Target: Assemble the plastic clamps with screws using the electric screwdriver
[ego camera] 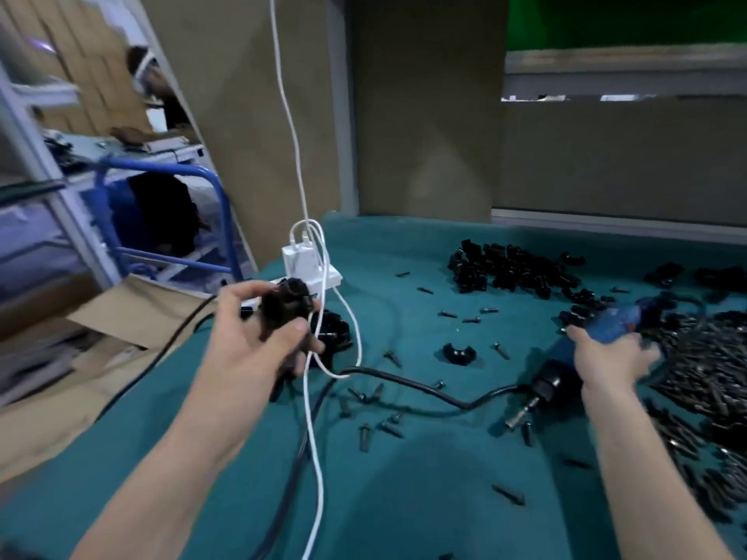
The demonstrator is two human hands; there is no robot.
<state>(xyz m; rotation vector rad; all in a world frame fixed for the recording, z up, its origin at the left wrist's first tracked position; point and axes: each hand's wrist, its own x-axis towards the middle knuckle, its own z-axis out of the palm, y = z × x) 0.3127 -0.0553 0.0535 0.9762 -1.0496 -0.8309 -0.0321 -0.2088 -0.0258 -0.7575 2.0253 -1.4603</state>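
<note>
One screwdriver point(557, 383), one lone clamp point(458, 353) (black)

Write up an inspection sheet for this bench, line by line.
Surface: teal cloth over the table.
Job's things: clamp heap at the far side; screw pile at the right; electric screwdriver low over the cloth, bit toward the person.
Clutter: loose screws scattered mid-cloth; one lone clamp piece.
Hands: left hand grips a black clamp, which is blurred; right hand grips the screwdriver's blue body.
Cables: white cables hang down to a white charger; black cord crosses the cloth.
Surroundings: cardboard and blue frame at the left; beige panels behind.
</note>
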